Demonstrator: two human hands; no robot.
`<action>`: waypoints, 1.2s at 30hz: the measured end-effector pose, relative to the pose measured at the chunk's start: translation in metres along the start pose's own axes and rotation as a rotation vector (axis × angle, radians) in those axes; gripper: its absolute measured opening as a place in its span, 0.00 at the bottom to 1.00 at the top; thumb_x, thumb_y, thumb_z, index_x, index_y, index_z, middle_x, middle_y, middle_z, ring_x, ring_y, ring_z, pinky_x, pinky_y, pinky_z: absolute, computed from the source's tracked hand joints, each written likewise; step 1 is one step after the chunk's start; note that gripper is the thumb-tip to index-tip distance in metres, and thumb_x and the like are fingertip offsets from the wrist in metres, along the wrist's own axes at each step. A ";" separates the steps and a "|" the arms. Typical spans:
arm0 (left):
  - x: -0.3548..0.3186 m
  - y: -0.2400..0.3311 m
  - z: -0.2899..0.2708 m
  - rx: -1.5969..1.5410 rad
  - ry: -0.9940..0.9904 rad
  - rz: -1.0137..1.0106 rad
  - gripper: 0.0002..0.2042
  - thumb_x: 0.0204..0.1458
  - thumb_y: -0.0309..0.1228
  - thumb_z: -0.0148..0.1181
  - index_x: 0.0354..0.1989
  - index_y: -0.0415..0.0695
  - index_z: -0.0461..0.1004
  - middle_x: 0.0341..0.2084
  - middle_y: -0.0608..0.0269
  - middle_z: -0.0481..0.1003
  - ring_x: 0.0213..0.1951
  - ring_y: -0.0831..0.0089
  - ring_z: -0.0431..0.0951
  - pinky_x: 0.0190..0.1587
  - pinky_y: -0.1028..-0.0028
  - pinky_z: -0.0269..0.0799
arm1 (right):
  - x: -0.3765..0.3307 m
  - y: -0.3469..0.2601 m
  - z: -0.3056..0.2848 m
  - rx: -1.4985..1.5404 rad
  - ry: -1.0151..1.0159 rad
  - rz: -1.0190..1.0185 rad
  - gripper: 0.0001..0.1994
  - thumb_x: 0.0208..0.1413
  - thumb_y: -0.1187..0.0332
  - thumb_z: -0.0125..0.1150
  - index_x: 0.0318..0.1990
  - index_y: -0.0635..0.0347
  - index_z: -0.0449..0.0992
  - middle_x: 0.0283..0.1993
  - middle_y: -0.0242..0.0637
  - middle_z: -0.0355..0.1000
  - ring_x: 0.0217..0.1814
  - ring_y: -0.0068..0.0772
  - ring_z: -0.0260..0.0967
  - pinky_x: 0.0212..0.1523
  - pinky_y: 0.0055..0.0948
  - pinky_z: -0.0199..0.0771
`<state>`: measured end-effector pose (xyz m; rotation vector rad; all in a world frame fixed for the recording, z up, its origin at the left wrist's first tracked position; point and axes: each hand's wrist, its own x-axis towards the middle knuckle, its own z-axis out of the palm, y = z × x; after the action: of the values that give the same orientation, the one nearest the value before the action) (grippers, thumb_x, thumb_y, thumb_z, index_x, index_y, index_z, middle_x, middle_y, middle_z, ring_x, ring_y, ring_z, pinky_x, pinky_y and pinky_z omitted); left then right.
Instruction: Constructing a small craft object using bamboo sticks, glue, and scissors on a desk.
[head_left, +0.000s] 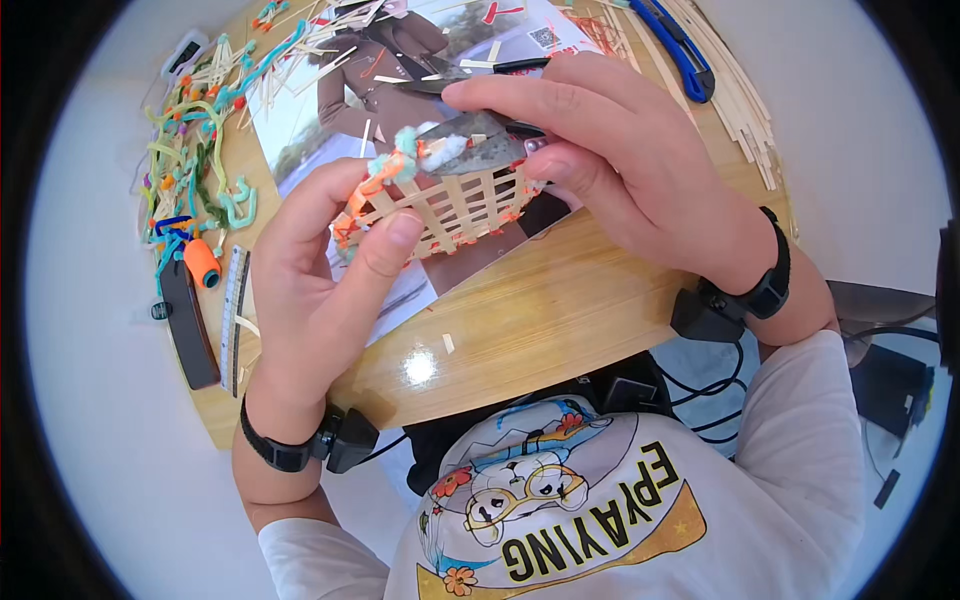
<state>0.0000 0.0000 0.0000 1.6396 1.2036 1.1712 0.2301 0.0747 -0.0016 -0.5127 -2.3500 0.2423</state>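
Note:
A small basket (465,212) woven from pale flat wood strips is raised above the table, its edges bound with orange thread. Fuzzy mint and white pipe cleaner (407,142) runs along its upper rim. My left hand (325,265) grips the left end, thumb across the front weave, other fingers behind. At the right end, my right hand (625,150) has its thumb against the upper corner. Its index finger reaches left above the rim, and its remaining fingers are partly hidden. Just beyond lie black-handled scissors (430,87), partly covered by the right hand.
A printed poster (300,100) lies underneath, strewn with strip offcuts. Coloured pipe cleaners (205,160) heap at left, near an orange thread spool (202,262), a dark oblong case (190,325) and a ruler (235,320). A blue cutter (680,50) and long wood strips (735,100) lie at far right.

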 end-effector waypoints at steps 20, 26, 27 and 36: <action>0.000 0.005 0.004 -0.072 -0.015 -0.048 0.13 0.52 0.28 0.61 0.44 0.36 0.72 0.35 0.64 0.74 0.39 0.80 0.72 0.44 0.78 0.67 | -0.003 -0.004 -0.001 0.077 -0.001 0.086 0.16 0.58 0.67 0.49 0.52 0.60 0.71 0.25 0.36 0.61 0.31 0.36 0.60 0.34 0.31 0.60; -0.001 0.005 0.001 -0.112 -0.016 -0.120 0.13 0.53 0.28 0.60 0.44 0.36 0.72 0.37 0.64 0.74 0.39 0.80 0.72 0.45 0.78 0.67 | 0.002 -0.008 -0.002 0.039 -0.023 0.130 0.16 0.61 0.65 0.46 0.53 0.60 0.71 0.38 0.39 0.69 0.36 0.37 0.63 0.39 0.31 0.63; -0.001 0.005 0.001 -0.111 -0.015 -0.119 0.13 0.53 0.28 0.60 0.44 0.36 0.72 0.37 0.64 0.74 0.39 0.80 0.72 0.45 0.78 0.67 | 0.002 -0.008 -0.003 0.039 -0.022 0.128 0.16 0.61 0.65 0.46 0.53 0.60 0.71 0.38 0.39 0.69 0.36 0.37 0.63 0.39 0.31 0.63; 0.005 0.003 -0.001 -0.153 0.063 -0.087 0.14 0.53 0.29 0.60 0.45 0.36 0.71 0.38 0.64 0.75 0.40 0.81 0.72 0.45 0.79 0.67 | 0.009 0.005 -0.028 0.430 -0.029 0.265 0.21 0.63 0.66 0.49 0.62 0.60 0.61 0.57 0.48 0.64 0.54 0.39 0.64 0.55 0.29 0.62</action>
<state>0.0007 0.0041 0.0037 1.4326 1.1818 1.2365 0.2439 0.0836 0.0227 -0.6048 -2.1638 0.8601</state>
